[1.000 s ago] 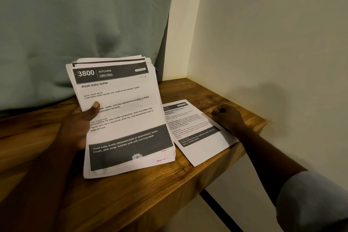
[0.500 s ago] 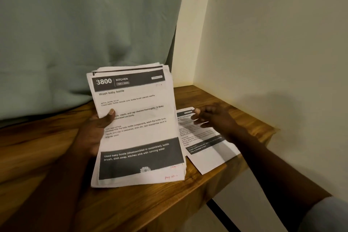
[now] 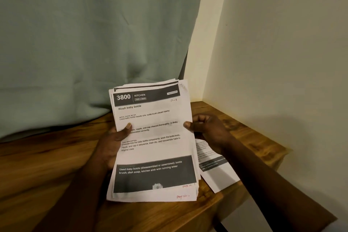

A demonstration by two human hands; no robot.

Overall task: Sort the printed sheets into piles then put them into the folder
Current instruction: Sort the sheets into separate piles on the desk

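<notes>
Curtain [image 3: 84, 43]: grey-green cloth hanging in soft folds over the whole 9-to-12 o'clock part of the view, its hem meeting the back of the table.
Wall [image 3: 282, 52]: plain cream, filling the 1-to-4 o'clock side. It turns a corner just behind the table's far end, at about 1 o'clock from the papers.
Table [image 3: 47, 171]: dark, grained wood running from 8 o'clock across to 3 o'clock, its front edge slanting down towards 5 o'clock.
Stack of printed sheets [image 3: 154, 149]: a thick, slightly fanned bundle held just below the middle of the view, tilted up towards the person above the table. Whether its lower edge touches the wood cannot be told. The top page has a dark header reading "3800 KITCHEN", the title "Wash baby bottle", a dark band near the foot, and red handwriting at its 1 o'clock and 5 o'clock corners.
Loose sheet [image 3: 216, 173]: a single printed page lying flat on the table at 4 o'clock from the stack, partly hidden by the stack's right edge and the right forearm.
Left hand [image 3: 113, 143]: grips the stack at its 9 o'clock edge, thumb laid across the top page, fingers hidden beneath.
Right hand [image 3: 209, 128]: at the stack's 3 o'clock edge, fingers curled in, thumb tip pinching the page edge. Whether it holds only the top sheet or several cannot be told.
</notes>
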